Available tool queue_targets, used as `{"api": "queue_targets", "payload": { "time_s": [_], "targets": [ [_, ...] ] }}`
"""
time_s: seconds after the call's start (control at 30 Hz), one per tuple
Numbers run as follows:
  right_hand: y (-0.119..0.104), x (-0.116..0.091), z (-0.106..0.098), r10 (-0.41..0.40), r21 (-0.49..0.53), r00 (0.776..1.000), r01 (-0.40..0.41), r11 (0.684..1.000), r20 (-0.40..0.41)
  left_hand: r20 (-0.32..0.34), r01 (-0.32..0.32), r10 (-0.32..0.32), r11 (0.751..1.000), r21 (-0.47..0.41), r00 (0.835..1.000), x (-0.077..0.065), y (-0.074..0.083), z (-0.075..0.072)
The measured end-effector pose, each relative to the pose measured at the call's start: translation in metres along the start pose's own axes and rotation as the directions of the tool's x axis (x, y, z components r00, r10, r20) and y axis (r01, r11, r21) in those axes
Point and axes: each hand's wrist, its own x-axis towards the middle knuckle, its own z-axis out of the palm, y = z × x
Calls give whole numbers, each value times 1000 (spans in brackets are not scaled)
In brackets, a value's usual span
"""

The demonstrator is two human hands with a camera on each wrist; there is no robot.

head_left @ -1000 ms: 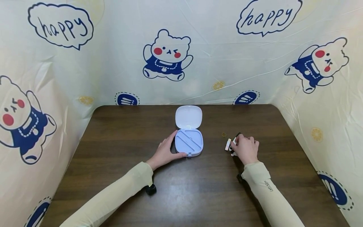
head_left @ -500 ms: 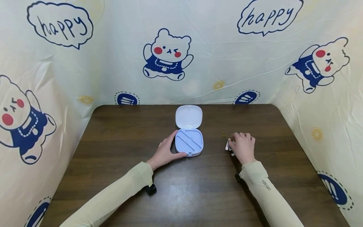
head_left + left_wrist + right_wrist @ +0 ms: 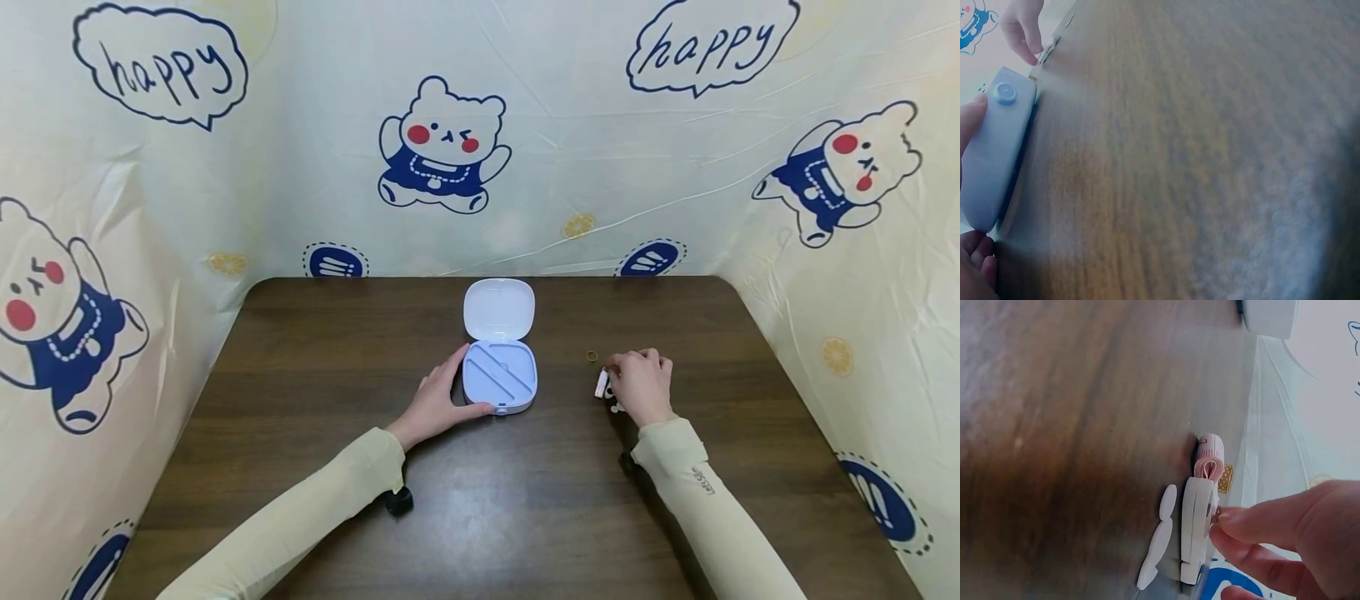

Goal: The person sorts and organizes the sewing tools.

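Observation:
My left hand grips a light blue box, its thumb at the front near the round button and its fingers round the left side. The white lid stands raised behind it, and diagonal dividers cross the inside. To the right, my right hand reaches down over small items. In the right wrist view, thumb and forefinger pinch a small brown piece right at a white layered item. A rolled pink-and-white tape measure lies beyond, and a slim white lobed piece lies nearer the camera.
A gold ring-shaped thimble sits just left of my right fingertips. The brown wooden table ends at a printed cloth that rises behind it and along both sides.
My right hand has shifted slightly left over the small items, covering a black part seen a second ago. My left hand and the box stay put.

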Motion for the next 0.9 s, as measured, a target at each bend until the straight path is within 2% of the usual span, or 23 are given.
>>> {"api": "queue_targets", "payload": {
  "time_s": [0.23,0.47,0.73,0.9],
  "targets": [
    [0,0,2,-24,46,998,21,999,53,3,2,-2,1000,-4,1000,-1,2,-1],
    [-4,-6,0,-23,104,999,20,994,27,3,0,0,1000,-2,1000,-1,1,-1],
    [-6,-13,8,-76,66,995,72,995,62,1,-2,2,1000,3,1000,0,3,-2],
    [-7,-17,7,-113,34,992,112,993,49,1,-8,8,1000,2,1000,-1,2,-2]
  ]
}}
